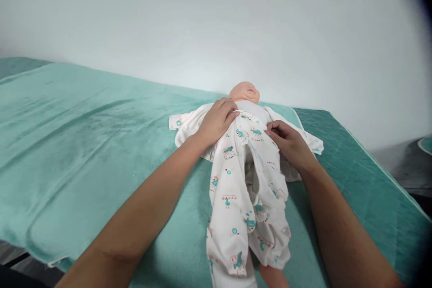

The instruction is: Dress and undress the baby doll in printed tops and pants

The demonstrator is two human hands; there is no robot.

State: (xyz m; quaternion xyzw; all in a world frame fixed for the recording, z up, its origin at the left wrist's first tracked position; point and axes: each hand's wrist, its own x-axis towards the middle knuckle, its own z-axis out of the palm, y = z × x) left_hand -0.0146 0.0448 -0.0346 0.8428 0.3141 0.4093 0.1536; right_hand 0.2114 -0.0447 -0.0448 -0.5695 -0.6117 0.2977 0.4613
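A baby doll (243,92) lies on its back, its head towards the wall. Printed white trousers (229,180) cover its legs up to the waist, with an opening between the legs; one bare foot shows at the bottom. A white printed top (178,121) is spread out under and beside the doll, sleeves to both sides. My left hand (220,119) pinches the waistband at its left side, fingers bent over the edge. At the right side of the waist my right hand (286,138) has thumb and fingertips closed on the trousers' edge.
A light green sheet (101,144) with creases covers the bed surface. A darker green quilted pad (357,180) lies along the right. Behind stands a plain white wall (202,22). Part of another green-topped item (425,145) shows at the far right edge.
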